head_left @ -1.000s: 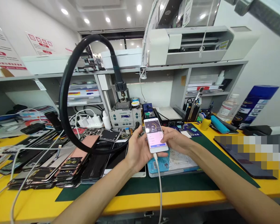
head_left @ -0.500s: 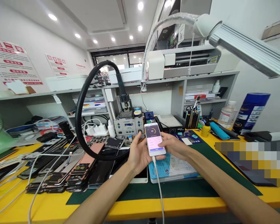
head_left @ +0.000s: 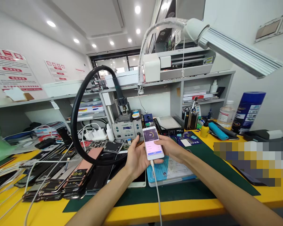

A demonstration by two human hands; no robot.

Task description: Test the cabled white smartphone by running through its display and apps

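A white smartphone [head_left: 153, 138] rests in my left hand [head_left: 135, 160], whose palm supports it from beneath with the fingers curled around its back. Its lit screen has a dark upper part with a ring-shaped gauge and a pale pink list below. My right hand [head_left: 174, 148] grips the phone's right edge, the thumb lying on the middle of the screen; its other fingers are mostly hidden behind. From the phone's bottom end a white charging cable [head_left: 156, 185] runs down past the bench edge. Beneath the hands lies a clear-covered blue folder [head_left: 155, 175] with papers.
On the left are stacked phone parts [head_left: 76, 182] and white cables. A thick black hose [head_left: 75, 119] loops up from the grey soldering station [head_left: 125, 129]. To the right stand a yellow bottle [head_left: 204, 130] and a blue spray can [head_left: 250, 111]. A green mat [head_left: 217, 169] covers the yellow bench.
My right thumb has moved up the screen, from the lower list to its middle. Everything has shifted a little left in view as my head turned. Both hands stay on the phone.
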